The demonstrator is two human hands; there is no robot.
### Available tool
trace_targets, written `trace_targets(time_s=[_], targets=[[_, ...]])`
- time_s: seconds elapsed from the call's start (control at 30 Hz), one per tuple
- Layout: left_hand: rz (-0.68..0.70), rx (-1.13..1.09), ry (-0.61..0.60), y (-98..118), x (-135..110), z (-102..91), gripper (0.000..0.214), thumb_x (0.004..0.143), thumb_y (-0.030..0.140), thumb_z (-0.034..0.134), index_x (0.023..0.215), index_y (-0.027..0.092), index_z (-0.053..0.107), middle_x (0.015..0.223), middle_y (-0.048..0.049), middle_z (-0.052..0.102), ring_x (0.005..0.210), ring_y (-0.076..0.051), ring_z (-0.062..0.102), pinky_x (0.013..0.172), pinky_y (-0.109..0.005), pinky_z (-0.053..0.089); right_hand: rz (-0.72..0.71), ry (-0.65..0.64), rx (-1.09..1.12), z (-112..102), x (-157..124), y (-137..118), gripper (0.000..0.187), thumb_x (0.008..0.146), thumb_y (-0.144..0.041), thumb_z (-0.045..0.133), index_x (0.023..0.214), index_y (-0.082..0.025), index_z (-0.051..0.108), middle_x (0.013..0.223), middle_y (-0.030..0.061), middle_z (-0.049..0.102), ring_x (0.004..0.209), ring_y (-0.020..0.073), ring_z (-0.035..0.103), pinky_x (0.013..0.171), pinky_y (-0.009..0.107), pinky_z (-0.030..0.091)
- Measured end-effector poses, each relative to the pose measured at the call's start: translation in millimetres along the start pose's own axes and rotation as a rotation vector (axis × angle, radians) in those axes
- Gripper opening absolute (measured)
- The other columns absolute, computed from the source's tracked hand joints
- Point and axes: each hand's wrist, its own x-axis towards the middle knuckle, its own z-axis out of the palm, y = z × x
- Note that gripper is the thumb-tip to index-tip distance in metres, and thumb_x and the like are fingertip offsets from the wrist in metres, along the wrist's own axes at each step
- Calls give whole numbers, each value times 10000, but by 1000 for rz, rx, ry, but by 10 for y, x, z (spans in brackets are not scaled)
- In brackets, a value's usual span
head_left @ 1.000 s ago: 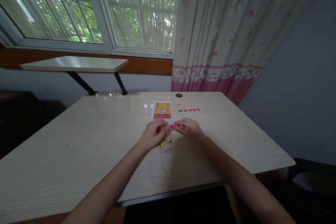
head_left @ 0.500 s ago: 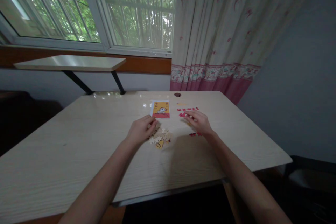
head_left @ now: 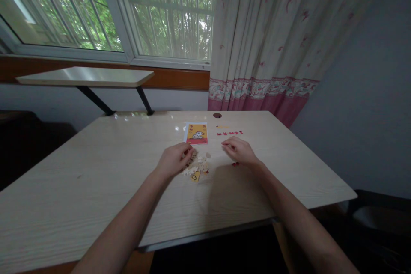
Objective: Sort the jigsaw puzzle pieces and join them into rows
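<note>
A small heap of pale and yellow jigsaw pieces (head_left: 197, 166) lies on the light wooden table (head_left: 96, 171). My left hand (head_left: 175, 160) rests at the heap's left edge with fingers curled, touching the pieces. Just right of the heap, my right hand (head_left: 239, 150) hovers low over the table with fingers bent; what it holds, if anything, is hidden. A row of red pieces (head_left: 229, 132) lies beyond it, and a few red pieces (head_left: 236, 164) sit under its wrist. An orange picture card with a white animal (head_left: 197, 133) lies behind the heap.
A round cable hole (head_left: 217, 115) is near the table's far edge. A small shelf on black brackets (head_left: 83, 76) stands under the window. A patterned curtain (head_left: 266, 43) hangs at the back right. The table's right edge drops off to dark floor.
My hands parted from the middle; the right one reached to the red row, then drew back toward the heap. The left hand stayed at the heap's left edge.
</note>
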Motion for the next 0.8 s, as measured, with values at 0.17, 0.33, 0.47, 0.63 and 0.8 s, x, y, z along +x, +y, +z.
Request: trace_targets(time_s=[0.17,0.33,0.47,0.63,0.8], targets=[[-11,12,1,12,5,-2,272,872,333,377,791,180,586,730,-31,612,606,-132,517,574,-240,355,-98,-218,-34,90,29,-59,282,862,-282,478,1099,-189,597,1018,74,601,933,151,546,834,284,429],[-38,13,0,-17,8,16,284,867,352,386,794,181,601,710,-28,614,603,-133,523,563,-235,355,-159,-343,-92,257,135,-236,351,883,-207,433,1224,-223,511,1099,69,568,999,164,499,875,308,399],[-39,26,-68,-58,12,9,278,847,362,410,834,197,634,813,-37,637,684,-150,563,603,-243,386,-195,-386,-133,394,207,-329,366,903,-207,393,1249,-286,482,1144,61,548,1010,181,473,866,334,386],[-10,36,-158,-69,18,36,301,808,430,462,913,232,663,942,-43,630,828,-190,592,673,-264,428,-206,-405,-157,464,222,-331,306,894,-247,429,1173,-269,552,1097,61,569,991,193,465,851,344,377],[33,66,-176,-49,22,75,268,806,388,475,913,250,679,897,-41,610,830,-183,577,690,-259,439,-198,-385,-114,488,206,-320,278,892,-279,438,1127,-228,578,1059,58,579,992,183,468,862,329,373]])
